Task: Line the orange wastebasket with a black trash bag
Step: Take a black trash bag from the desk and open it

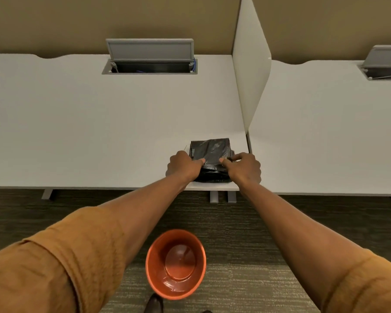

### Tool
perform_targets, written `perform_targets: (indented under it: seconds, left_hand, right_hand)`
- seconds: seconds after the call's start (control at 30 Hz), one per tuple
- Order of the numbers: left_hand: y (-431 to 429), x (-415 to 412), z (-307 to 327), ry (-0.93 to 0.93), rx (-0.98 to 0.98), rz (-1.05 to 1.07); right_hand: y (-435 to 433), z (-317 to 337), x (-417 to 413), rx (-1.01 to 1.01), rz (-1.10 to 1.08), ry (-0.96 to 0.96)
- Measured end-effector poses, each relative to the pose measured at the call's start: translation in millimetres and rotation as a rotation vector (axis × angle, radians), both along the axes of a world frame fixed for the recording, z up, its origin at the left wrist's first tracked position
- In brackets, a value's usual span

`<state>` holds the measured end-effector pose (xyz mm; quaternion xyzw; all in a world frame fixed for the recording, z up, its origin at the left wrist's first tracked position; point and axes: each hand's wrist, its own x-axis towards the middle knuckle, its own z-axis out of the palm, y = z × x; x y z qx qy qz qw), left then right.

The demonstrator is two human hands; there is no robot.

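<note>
A folded black trash bag (210, 150) lies on the white desk (88, 123), near its front right corner. My left hand (182, 165) pinches the bag's near left edge, and my right hand (244, 166) pinches its near right edge. Both hands rest on the stack, with thumbs pressed on the top layer. The orange wastebasket (175, 264) stands upright on the carpet below, between my forearms, with nothing inside.
A white divider panel (251, 71) rises at the desk's right side, with a second desk (325, 132) beyond it. An open grey cable hatch (150, 57) sits at the back of the desk. A dark shoe tip (154, 303) shows below the basket.
</note>
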<state>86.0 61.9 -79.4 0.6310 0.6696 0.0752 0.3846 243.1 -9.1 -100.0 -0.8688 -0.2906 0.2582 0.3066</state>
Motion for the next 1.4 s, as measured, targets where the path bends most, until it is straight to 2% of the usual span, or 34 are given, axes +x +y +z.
perform_targets:
  seconds: [0.2, 0.53, 0.67, 0.97, 1.1, 1.2, 1.3, 1.4]
  left_hand:
    - [-2, 7, -20, -0.142, 0.051, 0.159]
    - [-14, -6, -8, -0.423, -0.001, 0.299]
    - [-20, -18, -5, -0.602, -0.103, 0.394]
    - [-8, -26, -3, -0.688, -0.32, 0.444]
    - [-23, -41, 3, -0.779, -0.391, 0.402]
    - [-37, -62, 11, -0.894, -0.464, 0.42]
    - [-50, -81, 15, -1.022, -0.587, 0.465]
    - [-58, -98, 15, -1.042, -0.722, 0.534]
  right_hand:
    - [-4, -13, -5, 0.101, -0.098, 0.162]
    - [-21, 2, -16, 0.308, -0.134, 0.295]
    - [-26, 6, -18, 0.395, -0.106, 0.367]
    - [-40, 8, -23, 0.397, 0.113, 0.473]
    - [-55, 3, -27, 0.493, 0.046, 0.492]
    - [-68, 3, -32, 0.496, 0.005, 0.417]
    - [-76, 7, -35, 0.461, 0.139, 0.438]
    - [-79, 8, -43, 0.388, 0.284, 0.498]
